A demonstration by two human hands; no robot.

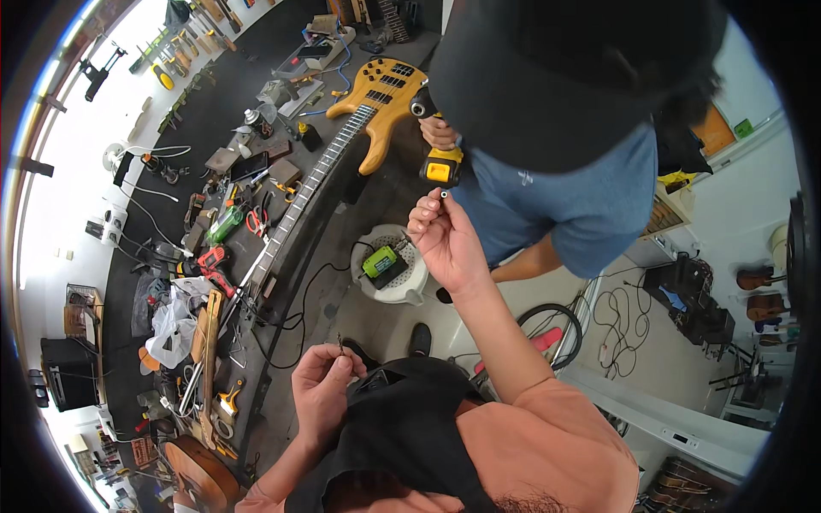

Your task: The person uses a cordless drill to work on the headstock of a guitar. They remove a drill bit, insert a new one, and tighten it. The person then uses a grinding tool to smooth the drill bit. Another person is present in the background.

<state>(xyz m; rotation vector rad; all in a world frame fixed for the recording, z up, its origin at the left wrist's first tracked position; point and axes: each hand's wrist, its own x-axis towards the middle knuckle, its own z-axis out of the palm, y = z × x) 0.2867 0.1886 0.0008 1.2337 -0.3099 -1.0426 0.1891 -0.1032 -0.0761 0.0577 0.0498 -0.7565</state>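
Observation:
My left hand (323, 386) is closed in a pinch, low in the view in front of my black apron. Between its thumb and fingers a thin dark drill bit (340, 342) points upward. My right hand (446, 241) is raised further out, its thumb and fingertips pinching a small round metal piece (444, 195) with a hole in its end. Just beyond that piece, a co-worker's hand (439, 133) grips a yellow and black cordless drill (441, 165). The drill's lower end is close to my right fingertips; whether they touch, I cannot tell.
A co-worker in a black cap (581, 77) stands opposite. Left, a natural-wood bass guitar (389, 83) lies on the dark workbench (295, 64), among pliers (256, 221) and other tools. A white stool (402, 291) holds a green power tool (381, 262). Cables (620, 321) trail over the floor.

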